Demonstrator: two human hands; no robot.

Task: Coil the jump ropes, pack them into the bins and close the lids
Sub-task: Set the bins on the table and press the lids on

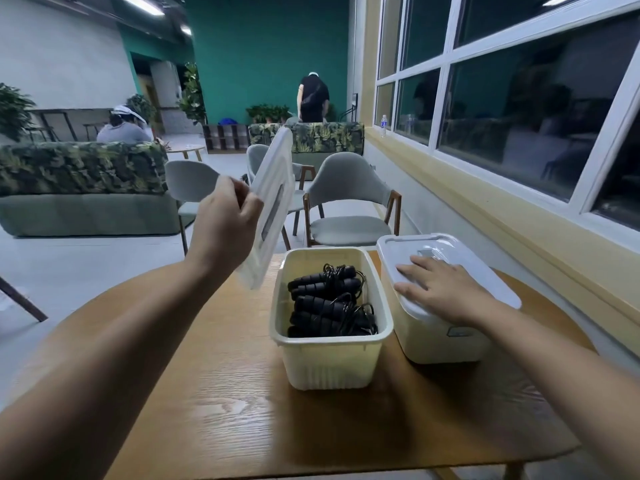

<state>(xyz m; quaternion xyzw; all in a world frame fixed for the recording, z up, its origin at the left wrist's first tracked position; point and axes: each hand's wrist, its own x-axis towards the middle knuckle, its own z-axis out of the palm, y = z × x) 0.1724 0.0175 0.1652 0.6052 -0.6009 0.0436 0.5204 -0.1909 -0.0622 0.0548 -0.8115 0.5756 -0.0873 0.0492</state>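
Observation:
An open cream bin stands mid-table with coiled black jump ropes inside. My left hand grips a white lid by its edge and holds it tilted, almost upright, in the air above and left of that bin. To the right stands a second cream bin with its white lid on top. My right hand lies flat on this lid with the fingers spread and straight.
The round wooden table carries both bins. Behind it stand grey chairs, then leaf-patterned sofas. Two persons are farther back in the room. A window wall with a yellow sill runs along the right.

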